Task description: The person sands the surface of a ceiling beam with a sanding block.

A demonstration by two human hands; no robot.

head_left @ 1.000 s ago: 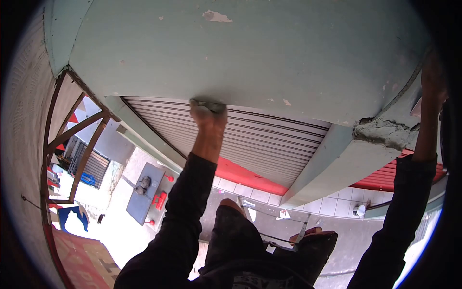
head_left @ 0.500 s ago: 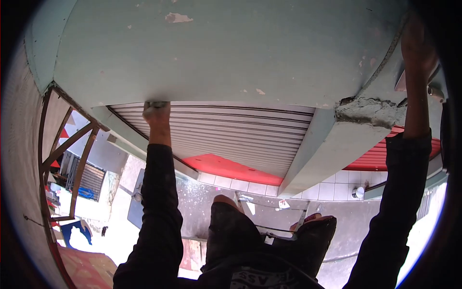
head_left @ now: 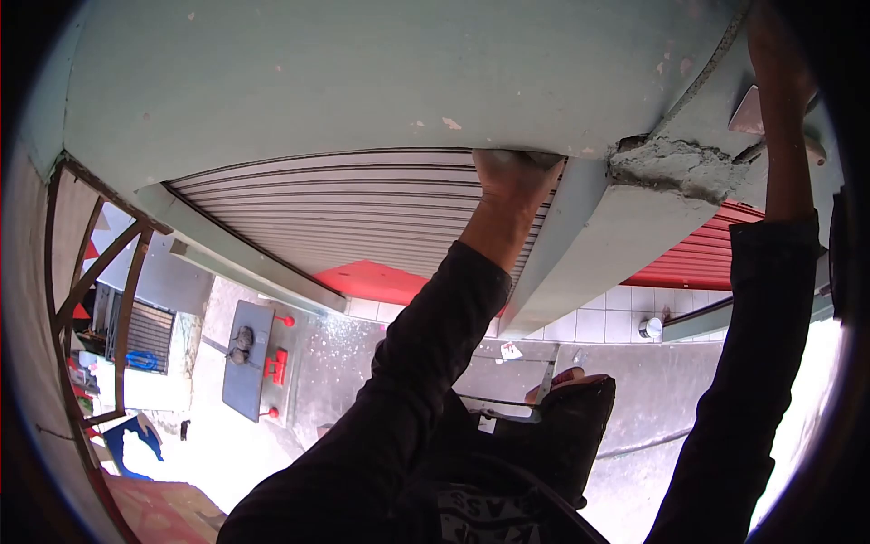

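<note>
My left hand (head_left: 512, 177) is at the lower edge of the pale green painted wall (head_left: 362, 82), just left of the pillar (head_left: 566, 245). Its fingers are curled in against that edge, partly hidden and a little blurred; I cannot tell what they hold, if anything. High on the right, my right hand (head_left: 781, 59) reaches up by the wall into the dark rim of the view, its fingers hidden. A flat pinkish plate (head_left: 748, 111) shows beside that wrist. Between the hands, rough broken plaster (head_left: 675, 168) crosses the top of the pillar.
Below the wall hangs a ribbed white roller shutter (head_left: 353, 208), with a red shutter (head_left: 693, 249) beyond the pillar. Far below are a grey-topped bench (head_left: 246, 385) with red legs and a white can (head_left: 650, 327). A brown frame (head_left: 127, 299) stands at left.
My left hand has slid right along the wall's lower edge, from the middle of the shutter to near the pillar. The view has shifted slightly, while my right arm stays raised.
</note>
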